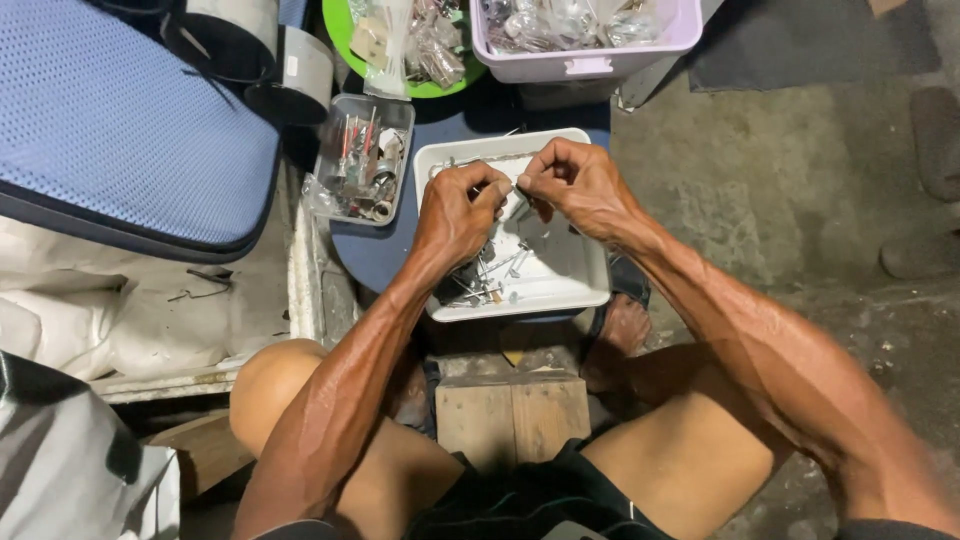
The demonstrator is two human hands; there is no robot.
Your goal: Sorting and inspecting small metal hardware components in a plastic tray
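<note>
My left hand (pixel 458 210) and my right hand (pixel 578 185) meet fingertip to fingertip above a white rectangular tray (pixel 575 275). Both pinch one small pale metal part (pixel 513 186) between thumbs and forefingers; the fingers hide most of it. Loose metal screws and small parts (pixel 490 280) lie in the tray's near left corner, partly under my left wrist. The tray rests on a dark blue round stool (pixel 375 250) in front of my knees.
A clear plastic box (pixel 360 160) of metal bits sits left of the tray. Behind are a green bowl (pixel 440 85) and a lilac tub (pixel 585 60) with bagged parts. A blue mesh cushion (pixel 120 120) lies left; a wooden block (pixel 512 415) sits between my legs.
</note>
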